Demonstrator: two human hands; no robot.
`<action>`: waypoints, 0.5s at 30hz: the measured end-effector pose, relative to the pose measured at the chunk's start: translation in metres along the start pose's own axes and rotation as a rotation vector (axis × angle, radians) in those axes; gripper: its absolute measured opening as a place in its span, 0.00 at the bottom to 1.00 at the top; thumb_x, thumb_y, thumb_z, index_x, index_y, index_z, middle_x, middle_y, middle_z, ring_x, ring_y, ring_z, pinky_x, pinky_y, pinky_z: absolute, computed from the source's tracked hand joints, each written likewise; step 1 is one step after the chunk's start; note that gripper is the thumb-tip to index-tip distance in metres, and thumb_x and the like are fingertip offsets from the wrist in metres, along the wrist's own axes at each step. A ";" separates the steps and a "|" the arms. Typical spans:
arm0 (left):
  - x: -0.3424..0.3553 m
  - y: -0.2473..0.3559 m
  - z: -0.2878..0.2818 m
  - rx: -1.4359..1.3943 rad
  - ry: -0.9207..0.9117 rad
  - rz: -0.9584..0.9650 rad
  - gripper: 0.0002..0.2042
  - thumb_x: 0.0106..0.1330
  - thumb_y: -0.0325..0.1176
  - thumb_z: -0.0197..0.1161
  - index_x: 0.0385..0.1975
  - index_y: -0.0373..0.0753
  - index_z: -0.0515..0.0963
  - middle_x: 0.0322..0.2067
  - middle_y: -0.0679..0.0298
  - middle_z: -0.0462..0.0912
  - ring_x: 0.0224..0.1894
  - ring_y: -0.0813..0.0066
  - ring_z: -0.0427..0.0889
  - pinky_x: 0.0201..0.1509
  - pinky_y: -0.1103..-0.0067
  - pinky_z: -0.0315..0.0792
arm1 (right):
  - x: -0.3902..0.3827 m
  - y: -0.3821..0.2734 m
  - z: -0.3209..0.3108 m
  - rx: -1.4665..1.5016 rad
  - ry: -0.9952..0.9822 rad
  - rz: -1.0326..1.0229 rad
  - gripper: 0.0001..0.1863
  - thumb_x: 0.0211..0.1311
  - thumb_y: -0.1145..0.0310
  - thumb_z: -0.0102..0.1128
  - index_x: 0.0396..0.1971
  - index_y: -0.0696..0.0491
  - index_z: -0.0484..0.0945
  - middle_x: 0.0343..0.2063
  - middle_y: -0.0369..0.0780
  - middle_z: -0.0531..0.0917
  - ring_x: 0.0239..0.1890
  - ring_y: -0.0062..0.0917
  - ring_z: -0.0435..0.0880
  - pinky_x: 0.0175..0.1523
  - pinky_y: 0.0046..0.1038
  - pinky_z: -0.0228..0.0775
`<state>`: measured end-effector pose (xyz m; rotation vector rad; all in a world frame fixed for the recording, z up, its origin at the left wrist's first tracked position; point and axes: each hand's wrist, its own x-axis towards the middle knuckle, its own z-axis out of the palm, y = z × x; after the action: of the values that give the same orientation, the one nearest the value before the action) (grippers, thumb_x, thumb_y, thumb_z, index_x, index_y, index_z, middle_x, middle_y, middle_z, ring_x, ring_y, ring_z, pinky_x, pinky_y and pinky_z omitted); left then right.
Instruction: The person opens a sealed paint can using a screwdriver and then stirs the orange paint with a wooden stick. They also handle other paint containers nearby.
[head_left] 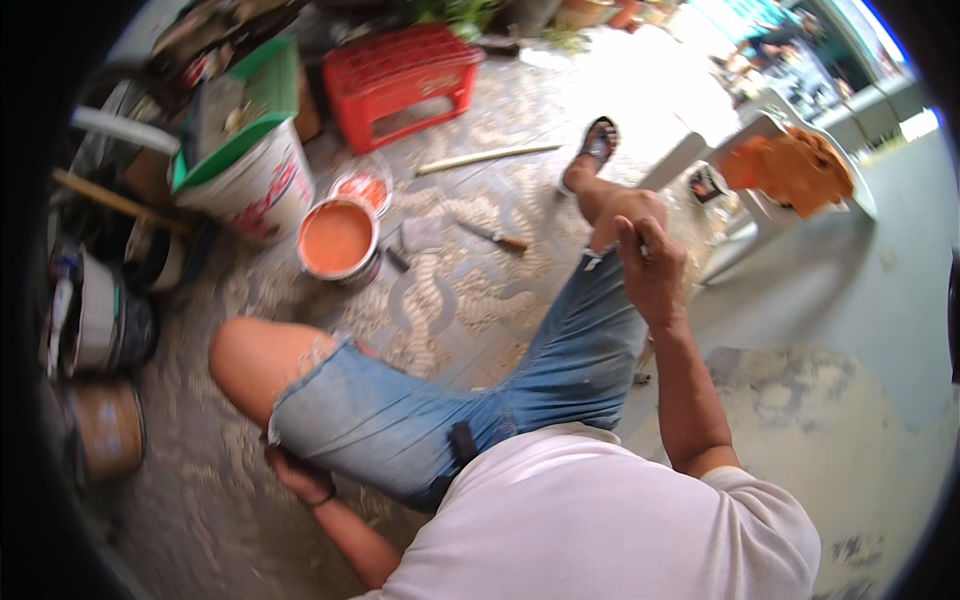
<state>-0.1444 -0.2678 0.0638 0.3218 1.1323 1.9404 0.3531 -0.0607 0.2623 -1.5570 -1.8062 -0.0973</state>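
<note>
- Your right hand [655, 265] is by your right knee [632, 208], fingers curled closed; whether they pinch something small, I cannot tell. Stay relaxed there.
- Your left hand [300, 475] is half hidden beside your left thigh; I cannot tell its finger state.
- The open pail of orange paint [335, 238] stands on the patterned floor [480, 330], beyond your left knee [238, 365]; shift legs carefully around it.

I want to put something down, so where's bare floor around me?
Between your jeans and the wooden-handled tool, the patterned floor looks free. Another patch lies between your left knee and the brown container. It's crowded at upper left, where the orange-filled tub, white bucket and red stool stand close.
</note>
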 end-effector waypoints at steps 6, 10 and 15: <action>0.019 0.072 0.006 0.370 0.212 0.514 0.15 0.79 0.36 0.60 0.50 0.27 0.79 0.40 0.57 0.85 0.40 0.71 0.81 0.49 0.75 0.76 | 0.024 0.004 -0.043 0.023 0.346 -0.209 0.05 0.74 0.75 0.62 0.44 0.57 0.84 0.29 0.42 0.86 0.31 0.29 0.88 0.38 0.29 0.79; 0.040 0.111 0.027 0.070 -0.358 0.544 0.11 0.78 0.32 0.62 0.46 0.28 0.79 0.29 0.62 0.80 0.30 0.75 0.77 0.41 0.79 0.74 | 0.043 -0.011 -0.075 -0.029 0.223 -0.235 0.06 0.73 0.76 0.63 0.45 0.57 0.84 0.33 0.43 0.87 0.35 0.30 0.89 0.41 0.29 0.80; 0.057 0.120 0.163 1.097 -0.143 0.820 0.12 0.75 0.29 0.64 0.52 0.28 0.77 0.44 0.53 0.81 0.44 0.64 0.81 0.52 0.72 0.77 | 0.077 0.026 -0.055 -0.134 -0.298 -0.180 0.20 0.75 0.54 0.62 0.54 0.54 0.83 0.44 0.44 0.86 0.51 0.33 0.85 0.54 0.38 0.77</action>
<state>-0.1496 -0.1557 0.2416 1.6844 2.0916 1.6393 0.4025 -0.0179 0.3351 -1.5624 -2.2123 -0.0749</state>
